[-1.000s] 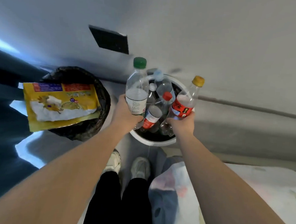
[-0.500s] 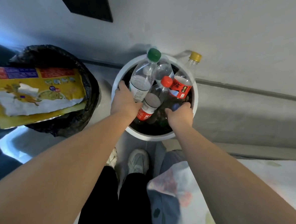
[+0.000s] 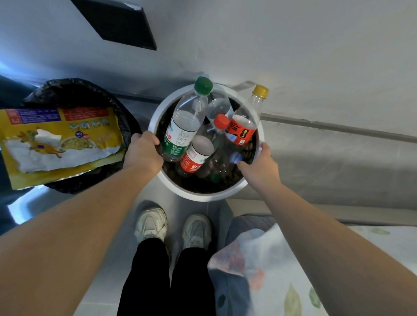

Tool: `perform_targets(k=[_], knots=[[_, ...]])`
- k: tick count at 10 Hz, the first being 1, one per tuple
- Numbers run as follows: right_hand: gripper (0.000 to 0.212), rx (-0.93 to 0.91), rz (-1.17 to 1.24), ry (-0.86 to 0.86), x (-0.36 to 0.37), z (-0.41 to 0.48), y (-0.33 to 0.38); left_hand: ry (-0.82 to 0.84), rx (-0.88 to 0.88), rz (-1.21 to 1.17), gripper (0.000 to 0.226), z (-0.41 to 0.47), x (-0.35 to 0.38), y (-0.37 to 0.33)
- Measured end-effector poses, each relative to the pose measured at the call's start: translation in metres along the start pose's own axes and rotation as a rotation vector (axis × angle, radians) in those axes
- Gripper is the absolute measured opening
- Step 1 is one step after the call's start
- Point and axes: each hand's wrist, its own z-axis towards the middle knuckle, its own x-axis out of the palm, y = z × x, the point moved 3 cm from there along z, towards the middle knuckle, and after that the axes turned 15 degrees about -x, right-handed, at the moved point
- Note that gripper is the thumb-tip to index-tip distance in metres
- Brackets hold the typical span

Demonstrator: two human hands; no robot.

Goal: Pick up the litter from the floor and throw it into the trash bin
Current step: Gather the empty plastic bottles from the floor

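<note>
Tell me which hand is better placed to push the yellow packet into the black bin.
Left. The left hand grips the white bin beside the black bin, where the packet lies; the right hand is on its far side.

Figure: grey floor bearing a white bin, a black-bagged bin just beside it on the left, and two pale shoes near the white bin.

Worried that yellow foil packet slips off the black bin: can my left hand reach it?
Likely yes: the left hand is at the rim of the white round bin, the yellow foil packet close beside it, nothing between.
</note>
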Motion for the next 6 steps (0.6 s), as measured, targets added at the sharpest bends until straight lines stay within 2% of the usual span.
perform_targets(k=[1,2,3,5,6], knots=[[0.074,-0.038,-0.034,-0.025,-0.001,0.004,0.007,-0.044,0.062,0.020,0.055,0.000,-0.010,-0.002],[0.089,-0.173,0.074,-0.166,-0.008,0.021,0.028,-0.138,0.295,0.018,0.071,-0.009,-0.015,-0.024],[0.095,-0.216,0.084,-0.198,-0.008,0.040,0.038,-0.154,0.384,0.058,0.066,-0.009,-0.010,-0.047],[0.079,-0.093,0.148,-0.258,0.005,0.040,0.029,-0.196,0.257,0.132,0.057,0.004,0.000,-0.048],[0.082,-0.029,0.172,-0.220,0.003,0.033,0.027,-0.169,0.278,0.166,0.066,-0.004,-0.006,-0.048]])
